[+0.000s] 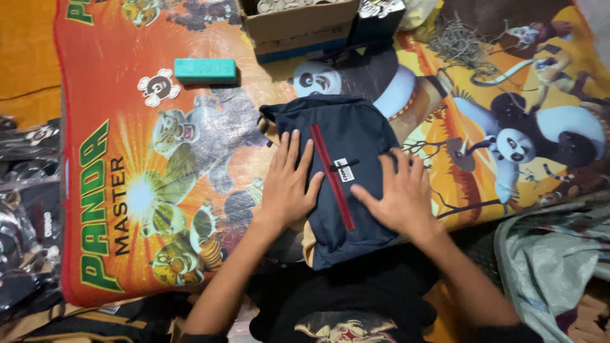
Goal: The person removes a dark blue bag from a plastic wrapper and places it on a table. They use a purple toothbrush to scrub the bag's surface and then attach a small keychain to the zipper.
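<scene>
Two flat hands press on a navy backpack [346, 171] lying on a cartoon-printed mat [127, 127]. Its near end runs under the person's dark shirt and is hidden; a cardboard box [298, 25] is cut off by the top edge. The left hand [287, 184] and right hand [397, 194] rest with fingers spread, each grip wide open, clasping nothing. The bag's long axis runs away from the person, its red zipper [332, 178] slightly slanted. A teal block [204, 70] lies well apart.

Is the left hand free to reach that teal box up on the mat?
Probably yes: the left hand lies flat on the navy bag, holding nothing, and only bare mat lies between it and the teal box.
</scene>
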